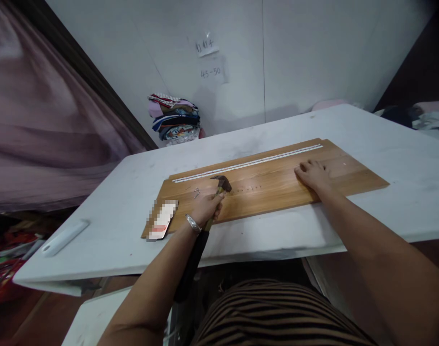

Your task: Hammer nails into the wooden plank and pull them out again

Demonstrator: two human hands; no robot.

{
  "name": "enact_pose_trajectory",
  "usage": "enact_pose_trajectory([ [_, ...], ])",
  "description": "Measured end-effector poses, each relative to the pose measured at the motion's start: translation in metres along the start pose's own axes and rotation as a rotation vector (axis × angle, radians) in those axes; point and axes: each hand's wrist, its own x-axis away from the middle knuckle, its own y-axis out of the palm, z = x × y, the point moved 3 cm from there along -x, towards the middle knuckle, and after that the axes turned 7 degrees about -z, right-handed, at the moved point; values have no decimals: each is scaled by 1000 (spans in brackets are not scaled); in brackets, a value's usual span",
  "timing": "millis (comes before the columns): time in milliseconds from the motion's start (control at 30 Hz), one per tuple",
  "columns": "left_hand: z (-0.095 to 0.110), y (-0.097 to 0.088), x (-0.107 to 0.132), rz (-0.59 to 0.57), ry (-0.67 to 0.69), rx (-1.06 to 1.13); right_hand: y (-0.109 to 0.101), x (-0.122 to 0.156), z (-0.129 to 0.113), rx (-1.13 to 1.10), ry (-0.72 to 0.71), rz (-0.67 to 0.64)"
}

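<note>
A long wooden board (273, 185) lies across the white table (107, 192). My left hand (206, 207) is closed round the handle of a hammer (221, 183), just below the head, and the dark head rests near the board's middle left. A silver bracelet sits on that wrist. My right hand (312, 174) lies on the board further right, fingers bent and pressed down, holding nothing. A row of small nails or holes (246, 189) runs between the two hands. A few loose nails (196, 193) lie left of the hammer head. A white strip (248, 163) runs along the board's far edge.
A blurred phone-like object (162, 221) lies on the board's near left corner. A white handle-shaped piece (64, 237) rests at the table's left. Folded fabrics (174, 119) are stacked against the white wall behind. Purple cloth hangs at left. Paper notes are stuck on the wall.
</note>
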Motion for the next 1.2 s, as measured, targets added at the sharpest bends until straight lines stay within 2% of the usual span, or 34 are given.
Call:
enact_pose_trajectory([
  [267, -6, 1, -4, 4, 7, -11, -2, 1, -2, 2, 3, -7],
  [667, 1, -1, 0, 4, 10, 9, -2, 1, -1, 2, 4, -5],
  [933, 0, 4, 0, 5, -22, -22, -4, 1, -2, 8, -4, -24],
  [1200, -1, 2, 0, -5, 6, 9, -1, 1, -1, 1, 6, -11],
])
